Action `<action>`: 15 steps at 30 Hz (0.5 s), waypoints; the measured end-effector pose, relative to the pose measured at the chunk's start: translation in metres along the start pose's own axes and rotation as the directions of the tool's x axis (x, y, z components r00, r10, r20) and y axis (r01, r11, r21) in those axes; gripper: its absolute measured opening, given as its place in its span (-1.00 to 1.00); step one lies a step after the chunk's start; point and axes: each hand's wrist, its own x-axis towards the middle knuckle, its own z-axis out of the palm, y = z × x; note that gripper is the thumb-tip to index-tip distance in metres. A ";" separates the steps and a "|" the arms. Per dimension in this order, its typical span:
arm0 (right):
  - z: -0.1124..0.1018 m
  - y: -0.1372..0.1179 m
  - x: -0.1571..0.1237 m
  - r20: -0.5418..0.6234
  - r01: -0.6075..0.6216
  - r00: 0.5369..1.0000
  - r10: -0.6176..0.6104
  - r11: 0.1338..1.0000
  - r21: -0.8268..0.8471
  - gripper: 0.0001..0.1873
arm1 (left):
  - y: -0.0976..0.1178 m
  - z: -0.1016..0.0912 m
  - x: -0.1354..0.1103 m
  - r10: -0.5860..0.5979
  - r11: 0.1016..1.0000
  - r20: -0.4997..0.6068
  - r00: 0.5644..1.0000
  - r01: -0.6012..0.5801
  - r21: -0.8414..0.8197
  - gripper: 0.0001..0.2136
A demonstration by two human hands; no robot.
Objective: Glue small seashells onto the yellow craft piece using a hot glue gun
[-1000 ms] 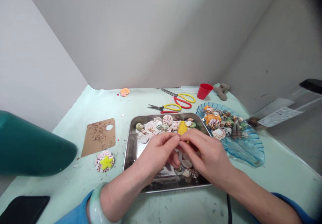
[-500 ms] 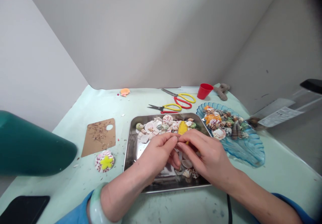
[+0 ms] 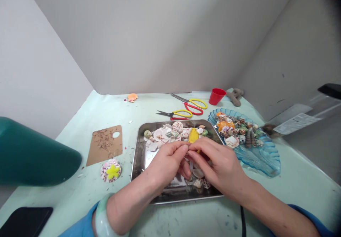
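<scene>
A person's left hand [image 3: 166,162] and right hand [image 3: 221,160] meet, pinched closed, over a metal tray [image 3: 138,159], any object between them hidden; seashells [image 3: 158,134] lie beneath and at the tray's 12 o'clock, scissors [image 3: 172,115] beyond, a blue dish [image 3: 258,162] toward 2 o'clock.

A shallow, rectangular silver metal tray [image 3: 138,162] lies flat at the frame's lower centre. Small white, speckled and greenish seashells [image 3: 158,134] lie loosely inside; among them sits a bright yellow, elongated piece [image 3: 193,135], partly hidden.
</scene>
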 end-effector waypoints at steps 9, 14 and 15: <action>-0.002 -0.003 0.002 -0.039 0.021 0.999 -0.021 1.000 -0.007 -0.89 | 0.004 0.002 -0.002 -0.026 0.999 -0.018 1.000 0.025 -0.042 -0.73; -0.001 -0.003 0.001 -0.039 0.014 0.999 -0.014 1.000 0.005 -0.89 | 0.004 0.000 -0.002 -0.044 0.996 -0.019 0.999 0.042 -0.072 -0.73; -0.001 -0.002 0.001 -0.036 0.011 0.999 -0.011 1.000 0.006 -0.89 | 0.004 0.000 -0.002 -0.047 0.996 -0.021 0.999 0.046 -0.076 -0.73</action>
